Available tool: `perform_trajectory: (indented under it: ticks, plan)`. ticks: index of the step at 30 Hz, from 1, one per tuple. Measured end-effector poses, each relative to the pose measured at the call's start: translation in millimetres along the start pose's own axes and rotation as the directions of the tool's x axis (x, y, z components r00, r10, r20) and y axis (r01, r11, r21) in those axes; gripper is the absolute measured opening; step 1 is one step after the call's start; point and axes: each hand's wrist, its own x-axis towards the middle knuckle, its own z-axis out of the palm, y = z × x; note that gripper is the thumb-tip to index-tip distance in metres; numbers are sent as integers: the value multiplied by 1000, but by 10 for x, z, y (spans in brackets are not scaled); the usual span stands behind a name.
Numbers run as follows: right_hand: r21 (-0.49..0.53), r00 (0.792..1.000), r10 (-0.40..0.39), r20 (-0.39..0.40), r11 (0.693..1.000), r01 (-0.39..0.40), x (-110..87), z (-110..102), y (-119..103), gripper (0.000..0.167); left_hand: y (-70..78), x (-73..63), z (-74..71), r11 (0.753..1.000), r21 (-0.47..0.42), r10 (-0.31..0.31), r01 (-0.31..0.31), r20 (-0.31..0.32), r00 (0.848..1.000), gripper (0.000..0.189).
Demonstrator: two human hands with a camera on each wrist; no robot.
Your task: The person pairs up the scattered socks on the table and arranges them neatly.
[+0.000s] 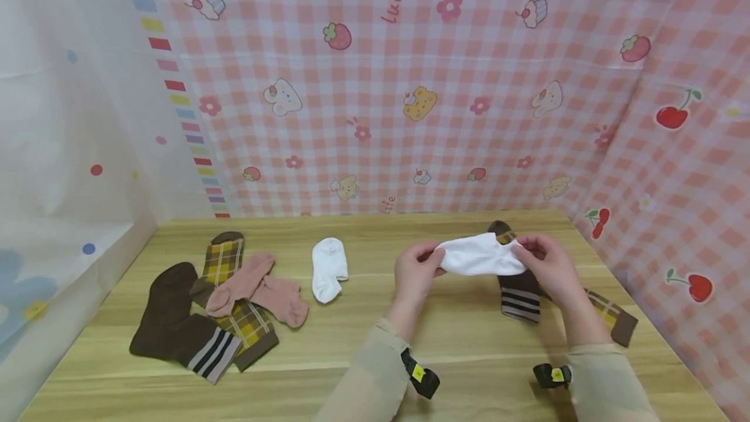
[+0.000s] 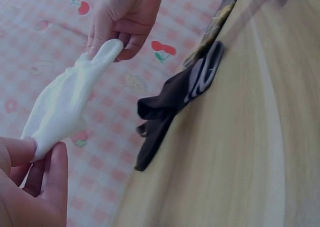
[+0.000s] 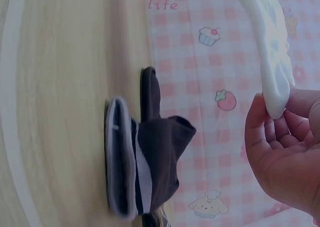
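Note:
A white ankle sock (image 1: 477, 255) is stretched sideways above the right part of the table. My left hand (image 1: 415, 271) pinches its left end between thumb and fingers, and my right hand (image 1: 547, 266) pinches the other end. The left wrist view shows the same white sock (image 2: 62, 104) held taut between both hands. Behind and below it lie a dark brown sock with striped cuff (image 1: 519, 298) and a yellow plaid sock (image 1: 609, 314), partly hidden by the right hand and arm. A second white sock (image 1: 328, 269) lies flat near the table's middle.
On the wooden table's (image 1: 351, 357) left side, a brown striped-cuff sock (image 1: 170, 321), a yellow plaid sock (image 1: 252, 334) and pink socks (image 1: 281, 298) overlap in a pile. Checked pink cloth (image 1: 375, 135) hangs behind and to the right; a white sheet (image 1: 76, 148) hangs at left.

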Motion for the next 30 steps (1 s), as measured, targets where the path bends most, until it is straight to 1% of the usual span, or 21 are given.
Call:
perform_trajectory:
  ticks: [1,4,8,12,15,20,25,30]
  plan:
    - [10,1000,-8,-2,1000,8,2,17,-10,28,18,-7,-17,1000,8,4,-4,-5,1000,15]
    - [43,999,-31,-9,999,32,10,65,-42,25,58,-23,-63,998,29,47,-47,-15,999,15]
    - [105,998,-60,-12,993,61,22,127,-84,22,73,-24,-128,995,30,94,-93,-32,995,15]
    - [147,997,-71,-8,987,71,30,197,-116,21,68,-7,-207,996,43,83,-81,-64,994,15]
    - [155,998,-70,2,985,68,39,253,-121,21,56,14,-260,996,53,71,-67,-86,994,15]
    - [176,997,-72,31,982,65,42,353,-144,22,61,51,-347,995,56,83,-77,-117,990,16]
    - [190,997,-55,62,981,42,57,453,-185,21,75,101,-474,990,101,105,-94,-115,988,16]
    - [167,994,-35,103,986,17,71,547,-246,21,110,142,-620,981,169,113,-93,-112,987,16]
